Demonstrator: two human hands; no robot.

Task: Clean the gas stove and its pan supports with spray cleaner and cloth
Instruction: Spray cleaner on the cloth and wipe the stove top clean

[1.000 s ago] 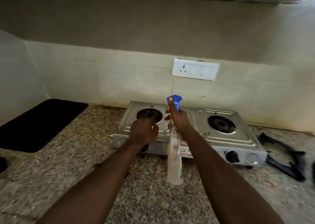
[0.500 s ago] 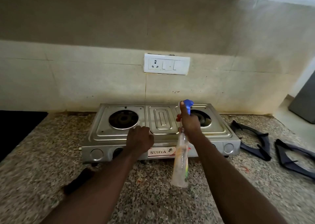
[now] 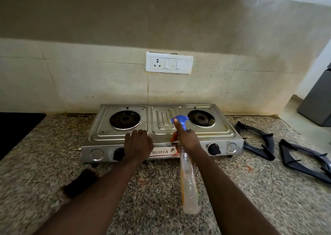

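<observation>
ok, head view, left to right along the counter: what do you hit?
Black mat → dark cloth → left hand resting on the stove → spray bottle gripped by the right hand → first pan support → second pan support.

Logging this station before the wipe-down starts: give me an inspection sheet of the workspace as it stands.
Surface: speckled stone countertop, small reddish marks near the stove.
Job's things: stove, both burners bare; two pan supports lying on the countertop to its right; spray bottle held; cloth not identified.
Clutter: dark item by the left forearm, unclear what.
Grips: left hand rests on the stove's front edge, contents hidden; right hand grips the spray bottle's neck.
Cables: nothing seen.
Surroundings: socket plate on the wall, black mat far left, grey appliance far right.
</observation>
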